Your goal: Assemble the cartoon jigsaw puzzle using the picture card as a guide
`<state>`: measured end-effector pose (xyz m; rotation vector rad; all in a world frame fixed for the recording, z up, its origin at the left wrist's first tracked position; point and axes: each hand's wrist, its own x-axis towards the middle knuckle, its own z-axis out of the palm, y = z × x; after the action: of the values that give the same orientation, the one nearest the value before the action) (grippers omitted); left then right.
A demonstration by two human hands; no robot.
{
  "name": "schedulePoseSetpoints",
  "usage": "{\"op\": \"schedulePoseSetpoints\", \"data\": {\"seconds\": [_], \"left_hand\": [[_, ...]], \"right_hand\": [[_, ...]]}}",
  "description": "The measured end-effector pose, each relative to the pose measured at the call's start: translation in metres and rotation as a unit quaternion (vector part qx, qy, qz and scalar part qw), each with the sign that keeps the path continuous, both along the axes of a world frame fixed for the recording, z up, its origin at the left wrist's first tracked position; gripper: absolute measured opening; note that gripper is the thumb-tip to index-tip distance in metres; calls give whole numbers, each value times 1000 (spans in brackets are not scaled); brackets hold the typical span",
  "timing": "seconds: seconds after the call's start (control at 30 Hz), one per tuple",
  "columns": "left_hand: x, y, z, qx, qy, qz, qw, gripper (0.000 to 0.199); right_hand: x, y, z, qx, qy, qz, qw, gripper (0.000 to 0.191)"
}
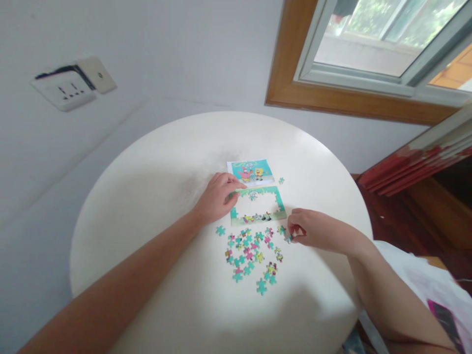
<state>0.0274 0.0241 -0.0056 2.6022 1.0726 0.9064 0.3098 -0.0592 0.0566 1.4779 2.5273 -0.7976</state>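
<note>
A puzzle frame (258,221) with its edge pieces joined and a mostly bare middle lies on the white round table (155,216). Behind it is a picture card (252,171) with a pink and a yellow cartoon figure. My left hand (219,195) rests at the frame's upper left corner, fingers apart, with nothing held. To the right of the loose pieces, my right hand (308,227) pinches a small puzzle piece (289,239) near the table surface. Several loose pieces (250,254), teal, pink and yellow, are spread in front of the frame.
One loose piece (281,180) lies right of the card, another (220,230) left of the pile. Beyond the table are a wall with a socket (68,91), a wood-framed window (354,102) and a red curtain (398,169). A white cloth (413,275) is at the right.
</note>
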Motion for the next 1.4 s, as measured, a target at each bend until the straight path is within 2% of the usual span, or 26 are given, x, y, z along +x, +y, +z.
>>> {"op": "schedulePoseSetpoints", "data": {"seconds": [0.17,0.3,0.37,0.43,0.57,0.7,0.83,1.0,1.23,1.3,1.4], "left_hand": [[0,0,1,1,7,-1,1000,28],[0,-1,1,0,5,0,1000,29],[0,-1,1,0,2,-1,1000,29],[0,-2,3,1,1,-2,1000,29],[0,-6,10,12,28,9,999,24],[2,-9,20,-9,36,-11,999,19],[6,-7,20,-58,-7,-40,997,22],[9,-4,13,-73,-80,-26,994,20],[16,-11,17,-103,-132,-26,986,19],[18,-12,17,-115,-134,-29,984,18],[18,-12,16,-114,-121,-35,985,18]], "right_hand": [[-6,4,2,-33,44,25,998,9],[-7,13,3,-89,150,36,984,6],[-10,22,2,-86,203,-7,975,9],[-17,33,-1,-47,233,-83,968,9],[-39,54,-13,13,298,-166,940,12],[-57,63,-25,27,361,-201,910,15],[-61,60,-31,11,399,-209,893,17],[-60,55,-28,-8,405,-215,888,23],[-61,48,-25,-37,404,-209,890,28],[-61,47,-27,-42,398,-199,895,29],[-60,46,-29,-12,371,-180,911,27]]}}
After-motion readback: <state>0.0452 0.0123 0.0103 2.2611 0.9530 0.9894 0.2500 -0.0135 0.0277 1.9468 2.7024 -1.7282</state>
